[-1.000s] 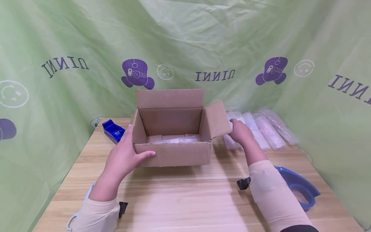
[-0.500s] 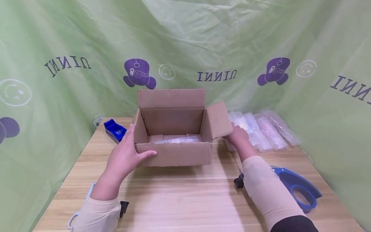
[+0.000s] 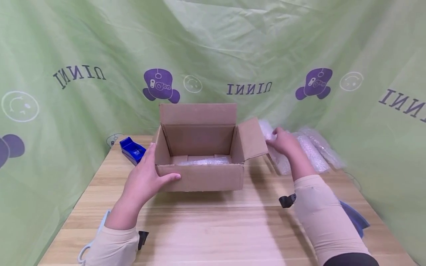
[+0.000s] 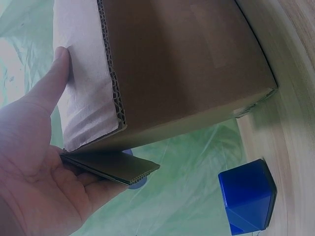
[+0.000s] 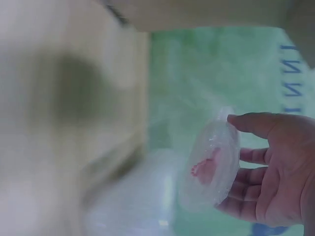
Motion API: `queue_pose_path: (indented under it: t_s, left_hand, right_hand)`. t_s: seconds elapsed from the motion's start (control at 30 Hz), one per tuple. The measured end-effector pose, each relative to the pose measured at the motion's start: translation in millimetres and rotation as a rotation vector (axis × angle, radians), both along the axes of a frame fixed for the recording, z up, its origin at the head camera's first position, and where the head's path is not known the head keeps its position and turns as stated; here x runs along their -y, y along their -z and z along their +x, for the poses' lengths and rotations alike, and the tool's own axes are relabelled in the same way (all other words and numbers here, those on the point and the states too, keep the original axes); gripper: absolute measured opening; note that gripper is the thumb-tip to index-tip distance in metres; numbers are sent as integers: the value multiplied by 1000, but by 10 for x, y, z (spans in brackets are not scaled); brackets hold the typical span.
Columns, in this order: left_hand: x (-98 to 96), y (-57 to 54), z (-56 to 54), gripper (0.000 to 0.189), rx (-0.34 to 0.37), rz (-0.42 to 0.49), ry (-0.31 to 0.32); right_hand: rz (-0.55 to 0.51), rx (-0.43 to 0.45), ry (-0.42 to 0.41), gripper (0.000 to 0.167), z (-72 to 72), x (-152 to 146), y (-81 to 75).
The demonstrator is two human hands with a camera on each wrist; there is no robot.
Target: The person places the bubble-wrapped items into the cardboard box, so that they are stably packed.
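Observation:
An open cardboard box [image 3: 199, 178] stands mid-table in the head view, with a bubble-wrapped item [image 3: 208, 161] inside. My left hand [image 3: 141, 181] grips its near left corner. In the left wrist view the thumb presses the front flap [image 4: 86, 93], while the fingers lie behind the side flap [image 4: 115, 167]. To the right of the box, my right hand [image 3: 289, 146] holds a bubble-wrapped packet [image 5: 209, 169] between thumb and fingers, raised off the table. Something reddish shows through its plastic.
More bubble-wrapped rolls [image 3: 313, 153] lie at the back right. A blue tape dispenser [image 3: 132, 150] sits left of the box. My right forearm partly covers a blue curved tool [image 3: 355, 218]. A pale blue loop handle [image 3: 83, 252] shows beside the left sleeve. Green cloth [image 3: 213, 44] hangs behind.
My right hand dipped toward the wrapped rolls beside the box, then rose and moved right with one packet in its grip. The left hand kept its hold on the box.

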State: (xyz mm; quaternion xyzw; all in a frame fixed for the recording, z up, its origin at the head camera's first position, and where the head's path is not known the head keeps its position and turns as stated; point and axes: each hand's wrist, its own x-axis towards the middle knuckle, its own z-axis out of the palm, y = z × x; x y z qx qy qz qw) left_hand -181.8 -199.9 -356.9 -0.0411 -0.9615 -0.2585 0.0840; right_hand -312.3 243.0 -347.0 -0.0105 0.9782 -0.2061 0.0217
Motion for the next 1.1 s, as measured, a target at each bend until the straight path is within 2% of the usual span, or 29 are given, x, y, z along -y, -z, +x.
queue_pose_path:
  t_s: [0.17, 0.3, 0.43, 0.53, 0.73, 0.83, 0.97, 1.03, 1.1]
  left_hand:
    - [24, 3, 13, 132, 5, -8, -5]
    - [31, 6, 24, 132, 5, -10, -11]
    - [37, 11, 29, 131, 4, -11, -13]
    - [43, 15, 28, 131, 4, -10, -13]
    - [51, 17, 26, 131, 5, -8, -5]
    - [44, 19, 25, 130, -10, -8, 3]
    - [24, 22, 22, 128, -32, -5, 5]
    - [11, 16, 18, 128, -37, -4, 4]
    - [2, 11, 15, 128, -35, -2, 6]
  right_hand:
    - [-171, -92, 11, 71, 37, -49, -404]
    - [-217, -211, 19, 72, 65, 6, -673]
    - [-239, -299, 14, 70, 98, 125, -880]
    - [-302, -333, -27, 69, 111, 242, -985]
    - [-441, -371, -145, 65, 129, 554, -1130]
    - [-497, -402, -220, 62, 118, 743, -1155]
    - [-633, -420, -377, 56, 84, 1012, -1094]
    - [-692, -400, -449, 54, 108, 1146, -1058]
    - [-723, -367, -487, 54, 102, 1254, -976]
